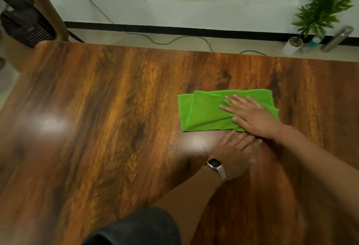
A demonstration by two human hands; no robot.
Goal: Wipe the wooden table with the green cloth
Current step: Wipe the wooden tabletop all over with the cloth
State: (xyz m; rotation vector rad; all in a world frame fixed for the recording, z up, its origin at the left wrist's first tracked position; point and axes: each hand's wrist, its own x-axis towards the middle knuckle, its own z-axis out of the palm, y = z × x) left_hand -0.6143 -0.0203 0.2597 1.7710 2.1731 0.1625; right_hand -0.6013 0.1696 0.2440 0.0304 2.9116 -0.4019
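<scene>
The folded green cloth (209,110) lies on the wooden table (108,112) right of its middle, where the right hand (254,116) presses flat on it with fingers spread, gripping nothing, while the left hand (235,151), wearing a wristwatch (216,165), rests open, palm down, on the bare wood just beside the cloth's near edge.

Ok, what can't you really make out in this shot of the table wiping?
- Head view: left hand fingertips, hidden under the right hand.
- Green cloth near-right corner, covered by the right hand.
- Wooden table left part, motion-blurred with glare.
- Metal bottle, blurred.
</scene>
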